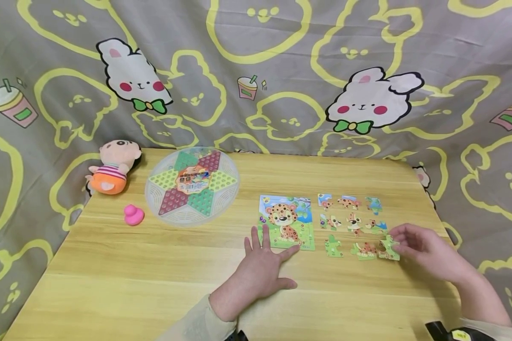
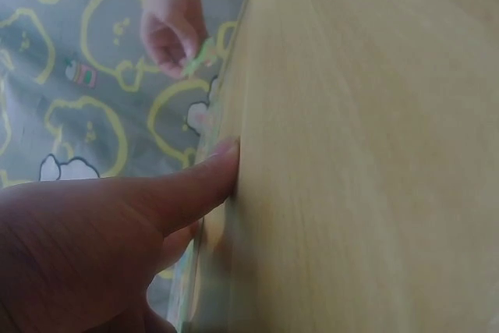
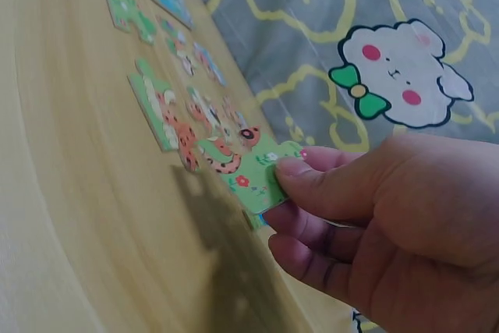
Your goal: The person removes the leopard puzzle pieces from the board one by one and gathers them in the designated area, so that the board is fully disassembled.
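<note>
My right hand [image 1: 428, 252] pinches a green jigsaw piece [image 3: 256, 177] with red flowers and part of a spotted tail between thumb and fingers. In the right wrist view the piece is tilted up, its shadow falling on the table. Beside it lies another piece [image 1: 365, 250] with spotted legs. More loose pieces are spread in rough rows to the left, among them a green corner piece [image 1: 333, 247]. My left hand [image 1: 259, 269] rests spread on the table, fingertips over the lower edge of a square leopard picture board [image 1: 288, 215]. Its thumb [image 2: 207, 178] shows in the left wrist view.
A round Chinese checkers board [image 1: 192, 185] lies left of the picture board. Further left are a pink rubber duck [image 1: 133, 215] and a plush doll [image 1: 111, 170]. A patterned grey curtain [image 1: 281, 128] hangs along the back edge of the wooden table [image 1: 153, 284].
</note>
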Available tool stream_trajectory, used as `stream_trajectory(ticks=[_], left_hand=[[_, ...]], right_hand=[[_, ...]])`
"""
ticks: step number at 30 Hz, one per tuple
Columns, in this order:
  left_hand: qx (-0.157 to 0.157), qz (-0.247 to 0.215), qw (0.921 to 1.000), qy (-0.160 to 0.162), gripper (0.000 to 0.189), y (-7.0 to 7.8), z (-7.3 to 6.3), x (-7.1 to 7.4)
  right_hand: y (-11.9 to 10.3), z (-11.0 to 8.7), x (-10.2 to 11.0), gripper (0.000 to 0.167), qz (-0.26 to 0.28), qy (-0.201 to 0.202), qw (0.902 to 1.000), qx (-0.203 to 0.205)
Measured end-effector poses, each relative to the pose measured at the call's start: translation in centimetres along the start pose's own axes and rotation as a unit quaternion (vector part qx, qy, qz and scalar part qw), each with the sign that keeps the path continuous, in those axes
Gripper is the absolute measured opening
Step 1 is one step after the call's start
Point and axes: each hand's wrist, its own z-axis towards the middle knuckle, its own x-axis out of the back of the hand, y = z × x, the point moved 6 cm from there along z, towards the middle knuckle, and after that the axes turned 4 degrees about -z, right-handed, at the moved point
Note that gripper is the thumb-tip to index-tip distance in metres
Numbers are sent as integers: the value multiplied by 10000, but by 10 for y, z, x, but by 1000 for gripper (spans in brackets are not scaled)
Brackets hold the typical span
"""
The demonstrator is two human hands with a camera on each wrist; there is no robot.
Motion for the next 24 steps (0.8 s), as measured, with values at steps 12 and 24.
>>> stream_trajectory(ticks=[12,24], left_hand=[[20,39,10000,-19,87,0,0,-1],[-5,46,10000,18,87,1,0,-1]], right_hand=[[23,-3,-7,19,-702,-43,9968,-369],[24,-2,-9,14,-838,261,9955,-368]])
